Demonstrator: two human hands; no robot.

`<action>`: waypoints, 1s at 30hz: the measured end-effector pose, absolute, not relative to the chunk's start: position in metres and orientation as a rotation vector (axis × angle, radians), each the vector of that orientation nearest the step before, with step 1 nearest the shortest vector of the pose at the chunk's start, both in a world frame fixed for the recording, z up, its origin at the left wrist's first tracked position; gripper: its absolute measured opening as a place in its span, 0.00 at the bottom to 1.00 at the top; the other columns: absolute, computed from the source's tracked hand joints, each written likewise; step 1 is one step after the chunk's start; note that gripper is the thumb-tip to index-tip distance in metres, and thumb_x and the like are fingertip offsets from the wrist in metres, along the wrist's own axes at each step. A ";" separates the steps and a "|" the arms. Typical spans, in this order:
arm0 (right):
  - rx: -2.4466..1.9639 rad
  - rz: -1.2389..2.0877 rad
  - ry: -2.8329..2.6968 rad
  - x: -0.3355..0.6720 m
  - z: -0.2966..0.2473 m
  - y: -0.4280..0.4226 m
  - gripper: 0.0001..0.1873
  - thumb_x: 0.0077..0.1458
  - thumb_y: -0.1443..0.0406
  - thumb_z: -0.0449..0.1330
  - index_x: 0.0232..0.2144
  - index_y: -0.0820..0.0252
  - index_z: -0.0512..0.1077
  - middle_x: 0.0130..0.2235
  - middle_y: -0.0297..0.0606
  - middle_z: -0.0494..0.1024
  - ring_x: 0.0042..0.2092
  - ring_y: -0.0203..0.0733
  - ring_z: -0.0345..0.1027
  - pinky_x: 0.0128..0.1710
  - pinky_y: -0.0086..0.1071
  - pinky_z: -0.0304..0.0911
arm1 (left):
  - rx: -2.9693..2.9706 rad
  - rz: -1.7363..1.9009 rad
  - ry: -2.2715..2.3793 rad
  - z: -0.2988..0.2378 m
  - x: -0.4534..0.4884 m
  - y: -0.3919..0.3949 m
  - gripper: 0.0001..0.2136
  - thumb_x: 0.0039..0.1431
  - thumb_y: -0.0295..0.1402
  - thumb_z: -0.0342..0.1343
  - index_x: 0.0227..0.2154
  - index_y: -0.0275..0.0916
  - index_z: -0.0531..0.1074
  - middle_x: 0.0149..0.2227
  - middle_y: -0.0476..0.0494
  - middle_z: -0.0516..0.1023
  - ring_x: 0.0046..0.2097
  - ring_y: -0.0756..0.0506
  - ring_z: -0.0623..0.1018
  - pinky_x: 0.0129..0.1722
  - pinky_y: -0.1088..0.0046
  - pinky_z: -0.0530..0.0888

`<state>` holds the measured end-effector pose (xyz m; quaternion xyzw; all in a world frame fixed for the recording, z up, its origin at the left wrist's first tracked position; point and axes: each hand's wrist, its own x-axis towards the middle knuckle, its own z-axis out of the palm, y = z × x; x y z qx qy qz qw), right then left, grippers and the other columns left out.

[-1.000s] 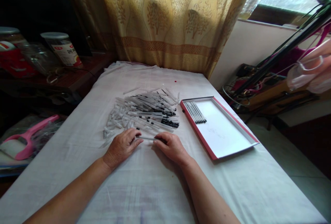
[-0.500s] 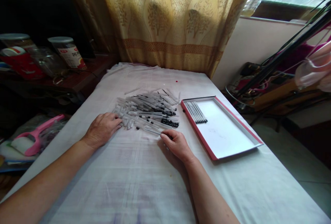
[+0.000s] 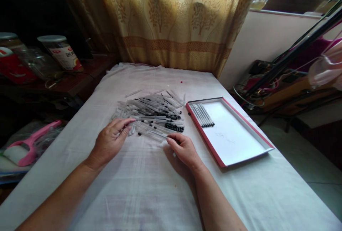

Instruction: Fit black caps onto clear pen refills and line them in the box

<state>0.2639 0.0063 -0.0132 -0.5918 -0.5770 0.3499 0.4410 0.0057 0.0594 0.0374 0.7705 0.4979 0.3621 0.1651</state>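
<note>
My right hand is closed around one end of a pen, whose thin tip points left toward the pile. On the left, my left hand is raised just above the cloth, thumb and fingers drawn together in a pinch; whatever is between them is too small to make out. Clear pen caps lie right behind that hand. Between and beyond both hands spreads a heap of clear pen barrels and dark refills. Small black plugs are gathered at the heap's right front.
A shallow red-edged white box lid lies on the right, with a row of assembled pens at its left side. Jars stand on a dark cabinet at left. A pink-handled object is beside the cloth-covered table.
My left hand has lifted from the clear caps and moved right, nearer the pen tip. My right hand keeps its hold on the pen almost in place. The view has shifted slightly.
</note>
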 end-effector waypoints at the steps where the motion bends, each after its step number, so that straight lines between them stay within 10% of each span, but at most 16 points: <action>1: -1.463 0.872 -1.414 0.264 -0.013 0.006 0.12 0.53 0.59 0.59 0.33 0.58 0.80 0.29 0.37 0.81 0.33 0.43 0.75 0.33 0.33 0.69 | 2.064 1.070 1.394 0.034 0.017 0.056 0.12 0.61 0.43 0.52 0.42 0.44 0.74 0.42 0.45 0.79 0.45 0.43 0.78 0.47 0.66 0.73; 10: -1.387 0.964 -1.318 0.266 0.000 0.005 0.11 0.50 0.60 0.61 0.28 0.58 0.81 0.26 0.37 0.80 0.29 0.41 0.73 0.31 0.33 0.68 | 0.894 1.082 1.182 0.006 0.048 0.048 0.25 0.42 0.49 0.69 0.36 0.40 0.66 0.39 0.45 0.82 0.33 0.48 0.81 0.28 0.76 0.75; 30: -1.384 0.977 -1.491 0.257 -0.005 0.003 0.10 0.55 0.63 0.61 0.35 0.56 0.82 0.32 0.39 0.82 0.34 0.43 0.75 0.34 0.33 0.67 | 1.052 0.980 1.160 0.003 0.056 0.036 0.20 0.49 0.50 0.64 0.35 0.39 0.72 0.41 0.43 0.82 0.28 0.50 0.78 0.25 0.76 0.71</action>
